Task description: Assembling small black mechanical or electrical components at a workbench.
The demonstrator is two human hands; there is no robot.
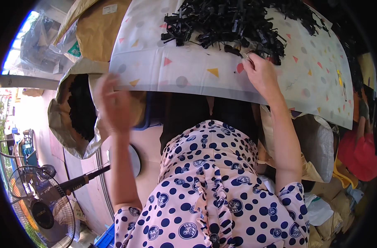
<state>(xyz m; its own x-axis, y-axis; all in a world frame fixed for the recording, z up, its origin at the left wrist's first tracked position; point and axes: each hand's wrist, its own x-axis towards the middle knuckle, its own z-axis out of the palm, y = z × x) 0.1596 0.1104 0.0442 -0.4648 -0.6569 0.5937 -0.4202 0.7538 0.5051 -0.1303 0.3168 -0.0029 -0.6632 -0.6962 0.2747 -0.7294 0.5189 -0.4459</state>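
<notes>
A big heap of small black plastic parts (221, 25) with thin prongs covers the far side of the table. At its near edge my right hand (261, 72) is closed in a pinch, thumb and forefinger together. Something small and pale shows at the fingertips; its kind is not clear. A loose black part (233, 50) lies just left of them. My left hand (113, 103) is smeared by motion at the table's left front corner, beside an open paper sack (56, 109) with black parts (81, 107) in it. Whether this hand holds anything does not show.
A white cloth with coloured triangles and dots (163, 74) covers the table. Brown paper bags (99, 33) stand at the far left. A fan (44, 211) is at the lower left. Another sack (314, 144) stands under the table's right side, near a person's red clothing (358, 155).
</notes>
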